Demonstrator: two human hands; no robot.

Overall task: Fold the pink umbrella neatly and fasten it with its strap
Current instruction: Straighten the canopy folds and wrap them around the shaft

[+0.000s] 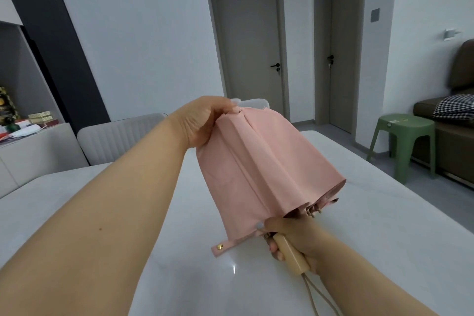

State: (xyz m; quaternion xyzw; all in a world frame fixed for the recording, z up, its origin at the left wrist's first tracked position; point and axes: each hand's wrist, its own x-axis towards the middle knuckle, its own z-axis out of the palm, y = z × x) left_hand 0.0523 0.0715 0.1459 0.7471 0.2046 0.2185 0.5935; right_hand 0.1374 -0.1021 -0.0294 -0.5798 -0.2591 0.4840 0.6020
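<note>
The pink umbrella [259, 169] is held in the air above the white table [359, 226], collapsed but not rolled, its matte fabric hanging in loose, broad pleats that flare from a narrow top to a wide hem. It lies tilted, top end away from the person and handle end towards them.

The left hand [202, 120] grips the top of the umbrella, fingers curled over the bunched fabric and the thumb pressed to its near side. The right hand [295, 236] holds the handle [291, 258] at the umbrella's lower end, its fingers wrapped round it. The handle is a smooth, cream-coloured block with rounded edges, and a thin looped cord [315, 295] of the same colour trails from its end towards the person.

At the hem, small metal rib tips [314, 211] poke out from under the fabric. The strap [230, 245], a flat pink band with a round brass-coloured snap [220, 247], sticks out unfastened to the left of the handle, just over the glossy, faintly marbled tabletop.

Beyond the table stands a pale ribbed chair back [120, 136], and to its right a green plastic stool [405, 141].
</note>
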